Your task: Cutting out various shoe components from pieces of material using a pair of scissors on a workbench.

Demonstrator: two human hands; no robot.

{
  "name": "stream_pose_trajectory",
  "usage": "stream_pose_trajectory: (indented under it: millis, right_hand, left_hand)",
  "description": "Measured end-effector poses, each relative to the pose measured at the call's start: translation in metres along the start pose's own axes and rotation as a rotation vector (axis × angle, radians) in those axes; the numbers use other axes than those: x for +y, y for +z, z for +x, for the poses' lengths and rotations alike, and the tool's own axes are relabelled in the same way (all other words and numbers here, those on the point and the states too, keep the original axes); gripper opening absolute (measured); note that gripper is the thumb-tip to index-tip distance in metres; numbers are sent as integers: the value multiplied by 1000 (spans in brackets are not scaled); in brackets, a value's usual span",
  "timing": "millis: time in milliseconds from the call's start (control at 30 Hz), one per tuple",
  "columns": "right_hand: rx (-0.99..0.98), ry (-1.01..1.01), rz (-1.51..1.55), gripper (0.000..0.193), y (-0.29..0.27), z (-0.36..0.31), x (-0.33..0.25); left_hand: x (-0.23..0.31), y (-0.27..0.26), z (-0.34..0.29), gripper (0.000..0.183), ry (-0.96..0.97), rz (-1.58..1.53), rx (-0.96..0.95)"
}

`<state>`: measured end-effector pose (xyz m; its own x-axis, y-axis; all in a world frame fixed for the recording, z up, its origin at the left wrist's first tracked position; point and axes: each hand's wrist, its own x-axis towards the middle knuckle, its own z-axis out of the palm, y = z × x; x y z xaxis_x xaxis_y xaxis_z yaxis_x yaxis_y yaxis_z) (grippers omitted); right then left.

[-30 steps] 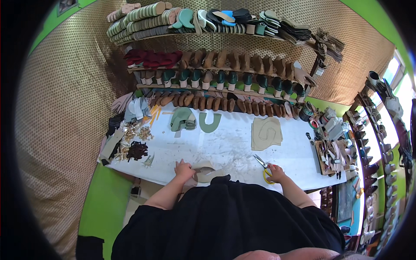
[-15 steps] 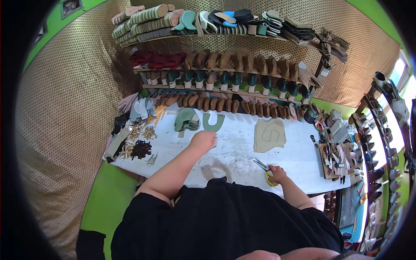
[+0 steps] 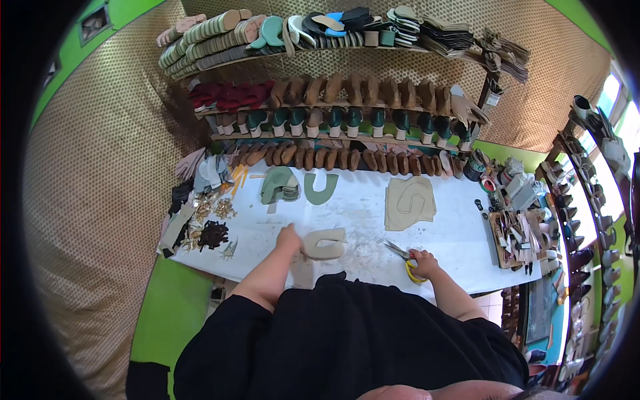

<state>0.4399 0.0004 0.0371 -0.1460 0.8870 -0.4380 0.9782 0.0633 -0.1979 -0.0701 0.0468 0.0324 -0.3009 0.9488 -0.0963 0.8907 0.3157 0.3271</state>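
Note:
My left hand (image 3: 289, 240) is low over the middle of the white table, fingers curled at the rounded end of a beige U-shaped piece (image 3: 325, 249). The fingertips are partly hidden. To the right, my right hand (image 3: 425, 265) grips scissors (image 3: 413, 269) by their yellow handles, blades parted and pointing away to the left. Farther back lies a green U-shaped piece (image 3: 321, 191), beside a stack of green curved pieces (image 3: 280, 186). Beige sheets (image 3: 409, 204) with a curved outline on top lie beyond the scissors.
Small metallic bits, a dark heap (image 3: 214, 235) and yellow strips (image 3: 239, 180) crowd the table's left end. A tool holder (image 3: 513, 241) stands at the right end. Shelves of shoes (image 3: 360, 119) and stacked soles (image 3: 213, 41) rise behind the table; more shoe racks stand at right.
My left hand has drawn back toward me and left; the beige U-shaped piece, mostly hidden before, now shows beside it. My right hand stays on the scissors. The view has shifted slightly.

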Motion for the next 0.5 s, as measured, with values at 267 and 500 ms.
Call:
stream_pose_trajectory:
  millis: [267, 500]
  right_hand:
    - [-6, 41, 20, 76, 3, -5, 4]
    - [-10, 49, 0, 78, 2, -2, -1]
  left_hand:
    - [5, -17, -49, 77, 282, 310, -154]
    - [42, 21, -79, 83, 825, 210, -210]
